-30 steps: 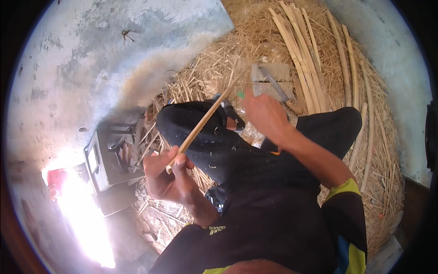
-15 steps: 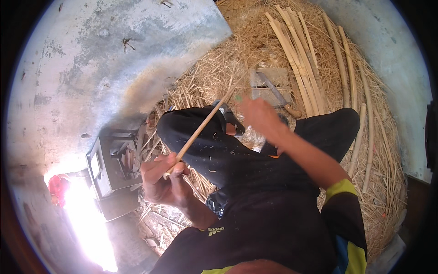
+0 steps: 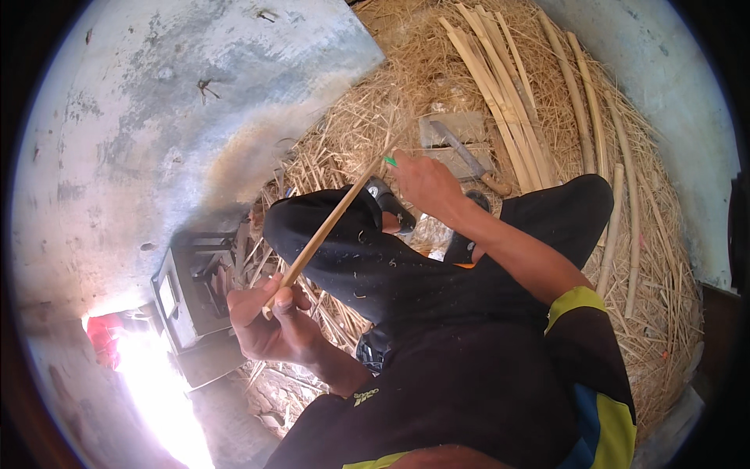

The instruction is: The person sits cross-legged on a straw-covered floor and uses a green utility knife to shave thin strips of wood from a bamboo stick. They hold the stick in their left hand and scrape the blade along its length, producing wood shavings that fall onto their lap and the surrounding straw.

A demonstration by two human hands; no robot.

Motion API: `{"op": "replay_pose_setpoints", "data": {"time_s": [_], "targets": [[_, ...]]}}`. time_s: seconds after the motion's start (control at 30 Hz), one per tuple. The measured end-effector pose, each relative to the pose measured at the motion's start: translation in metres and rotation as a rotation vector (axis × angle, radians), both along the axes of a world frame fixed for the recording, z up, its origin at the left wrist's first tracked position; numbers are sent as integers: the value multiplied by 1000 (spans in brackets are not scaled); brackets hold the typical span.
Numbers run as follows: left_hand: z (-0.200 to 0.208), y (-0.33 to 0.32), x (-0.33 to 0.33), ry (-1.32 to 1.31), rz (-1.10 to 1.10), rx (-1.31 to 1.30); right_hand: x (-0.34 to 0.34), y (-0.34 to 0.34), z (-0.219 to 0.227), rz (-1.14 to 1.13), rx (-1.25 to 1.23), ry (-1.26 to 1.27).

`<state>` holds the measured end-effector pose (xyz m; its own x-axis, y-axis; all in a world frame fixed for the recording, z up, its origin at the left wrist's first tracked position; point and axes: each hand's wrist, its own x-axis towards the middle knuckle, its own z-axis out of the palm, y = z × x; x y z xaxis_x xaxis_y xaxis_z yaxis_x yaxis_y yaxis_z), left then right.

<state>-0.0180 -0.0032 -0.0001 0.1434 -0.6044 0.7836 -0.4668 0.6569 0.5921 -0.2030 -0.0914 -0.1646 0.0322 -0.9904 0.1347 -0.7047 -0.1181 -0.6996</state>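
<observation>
L hand grips the near end of a thin bamboo strip, slanting up across the raised knee. R hand is closed at its far end w/ a small green-tipped tool (blade hidden). Since a sec ago the L hand dropped lower, so the strip's being drawn back thru. Cleaver lies on the straw's far edge.

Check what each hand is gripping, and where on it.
Left hand grips the near end of a thin pale bamboo strip. Right hand closes around its far end, with something small and green there.
</observation>
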Motion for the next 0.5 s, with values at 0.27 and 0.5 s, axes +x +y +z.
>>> {"op": "replay_pose_setpoints", "data": {"time_s": [0.27, 0.5], "targets": [[2, -2, -4, 29, -34, -20, -77, -4, -149, -315, 514, 141], [-1, -1, -20, 176, 80, 55, -27, 68, 58, 51, 282, -438]]}}
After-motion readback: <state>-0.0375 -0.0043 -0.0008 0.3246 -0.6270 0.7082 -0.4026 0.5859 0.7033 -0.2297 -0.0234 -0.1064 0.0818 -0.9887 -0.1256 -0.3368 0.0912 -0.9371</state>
